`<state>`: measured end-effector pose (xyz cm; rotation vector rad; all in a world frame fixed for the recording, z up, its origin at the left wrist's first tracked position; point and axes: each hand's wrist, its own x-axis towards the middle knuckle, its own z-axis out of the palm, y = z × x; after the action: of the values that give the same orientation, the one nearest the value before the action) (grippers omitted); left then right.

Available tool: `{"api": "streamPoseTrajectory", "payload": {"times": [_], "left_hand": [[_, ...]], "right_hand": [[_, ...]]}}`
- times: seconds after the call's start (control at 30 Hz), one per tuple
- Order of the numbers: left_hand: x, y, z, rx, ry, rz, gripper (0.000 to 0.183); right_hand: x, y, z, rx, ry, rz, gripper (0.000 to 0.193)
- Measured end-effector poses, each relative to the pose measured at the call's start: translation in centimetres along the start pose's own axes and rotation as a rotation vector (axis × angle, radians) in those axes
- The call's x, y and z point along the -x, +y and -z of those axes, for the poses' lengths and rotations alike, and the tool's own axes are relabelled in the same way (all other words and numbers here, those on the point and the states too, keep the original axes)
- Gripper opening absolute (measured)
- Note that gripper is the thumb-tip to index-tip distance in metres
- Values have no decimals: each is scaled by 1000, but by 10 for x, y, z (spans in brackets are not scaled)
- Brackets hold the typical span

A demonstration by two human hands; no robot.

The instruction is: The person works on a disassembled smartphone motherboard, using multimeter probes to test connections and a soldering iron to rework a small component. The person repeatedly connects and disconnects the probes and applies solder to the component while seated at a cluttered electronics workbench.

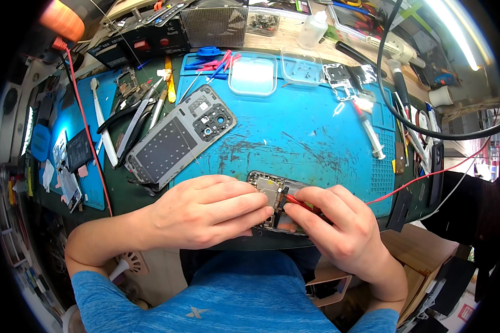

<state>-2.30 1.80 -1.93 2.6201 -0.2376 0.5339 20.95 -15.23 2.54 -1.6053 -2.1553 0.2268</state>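
At the near edge of the mat lies an opened phone (269, 187) with its circuit board and metal shields bare. My left hand (205, 213) comes in from the left, its fingers held together and closed on the phone's left part. My right hand (341, 222) pinches a slim red piece, which looks like a test lead or clip (299, 203), between thumb and fingers. Its tip is over the middle of the phone, beside the board; whether it touches is too small to tell. A red wire (408, 182) runs off to the right from behind this hand.
A phone back cover (184, 136) lies on the blue mat (294, 119), left of centre. Tweezers and pliers (133, 130) crowd the left. Two clear plastic boxes (253, 75) stand at the back. A syringe (369, 130) lies right. A black cable (428, 133) loops across the upper right.
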Motion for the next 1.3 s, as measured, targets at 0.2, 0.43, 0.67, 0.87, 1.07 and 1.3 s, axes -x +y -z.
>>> {"api": "streamPoseTrajectory", "payload": {"times": [0.2,0.43,0.67,0.87,1.07,1.3], "left_hand": [[0,0,1,18,9,13,52],[-7,6,11,176,72,191,58],[-25,30,16,1187,-20,869,41],[-31,34,-1,1379,50,895,30],[-32,41,-10,1303,93,895,32],[-42,50,-2,1128,123,828,30]], "right_hand": [[0,0,1,8,2,-6,32],[0,-1,0,-8,79,-8,33],[1,-7,0,-28,256,49,35],[12,-10,-15,8,392,-28,37],[19,-14,-20,139,457,-40,39],[24,-12,-20,110,476,-11,39]]}}
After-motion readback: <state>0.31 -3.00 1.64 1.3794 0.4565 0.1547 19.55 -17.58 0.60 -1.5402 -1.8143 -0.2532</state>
